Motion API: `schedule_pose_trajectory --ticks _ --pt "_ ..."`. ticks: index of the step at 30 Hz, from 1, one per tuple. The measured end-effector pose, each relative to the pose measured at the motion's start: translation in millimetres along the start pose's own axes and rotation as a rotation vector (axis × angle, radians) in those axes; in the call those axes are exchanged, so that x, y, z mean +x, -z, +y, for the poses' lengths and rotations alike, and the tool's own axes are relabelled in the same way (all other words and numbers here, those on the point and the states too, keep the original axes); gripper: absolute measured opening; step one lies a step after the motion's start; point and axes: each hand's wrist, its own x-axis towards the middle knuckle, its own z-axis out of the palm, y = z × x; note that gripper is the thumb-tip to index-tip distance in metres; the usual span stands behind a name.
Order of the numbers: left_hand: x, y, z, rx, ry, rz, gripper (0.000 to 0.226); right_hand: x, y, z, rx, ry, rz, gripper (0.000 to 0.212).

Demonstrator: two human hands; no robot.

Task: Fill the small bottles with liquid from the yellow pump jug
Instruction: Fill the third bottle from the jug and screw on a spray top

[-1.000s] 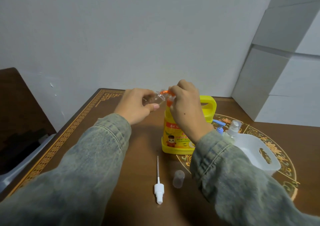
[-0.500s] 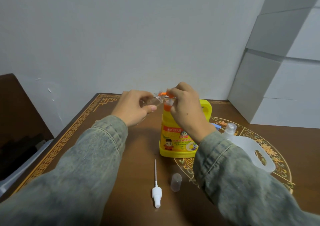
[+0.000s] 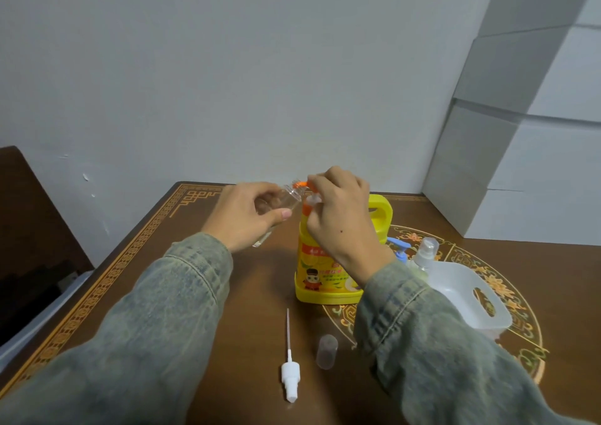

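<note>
At mid-frame the left hand [image 3: 242,218] grips a small clear bottle [image 3: 286,197], tilted, mouth at the orange pump spout [image 3: 300,184]. The right hand [image 3: 341,216] has its fingers curled over the pump of the yellow jug [image 3: 325,271], which stands on the surface [image 3: 260,278].

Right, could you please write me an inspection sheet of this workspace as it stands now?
Surface: brown wooden table with an ornate gold border and a round medallion.
Job's things: yellow pump jug upright, orange pump head on top; small clear bottle tilted, mouth at the spout.
Clutter: white spray top and clear cap lying loose near the front; white basket; blue pump bottle and spray bottle standing beside it.
Grippers: left hand holds the bottle; right hand on the pump, fingers curled.
Cables: nothing seen.
Surroundings: pale wall, white boxes on the right.
</note>
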Motion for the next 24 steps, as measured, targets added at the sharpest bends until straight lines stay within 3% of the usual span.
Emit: schedule_pose_trajectory --ticks 7,11,15,24 --pt "-1.5 0.4 -7.6 0.033 -0.085 -0.042 0.034 -4.6 -11.3 -0.4 -0.054 0.004 0.080 0.025" --pt "-7.5 -4.8 -18.7 0.035 -0.109 -0.109 0.037 -15.9 -19.0 3.0 -0.052 -0.018 0.023 0.030" --pt "-8.6 -7.5 -19.3 0.035 -0.127 -0.088 0.037 -14.1 -12.4 0.0 -0.041 -0.023 -0.035 0.030" --pt "0.7 5.1 -4.6 0.084 -0.211 -0.057 0.035 -0.6 -5.2 3.4 -0.017 -0.007 0.035 0.026"
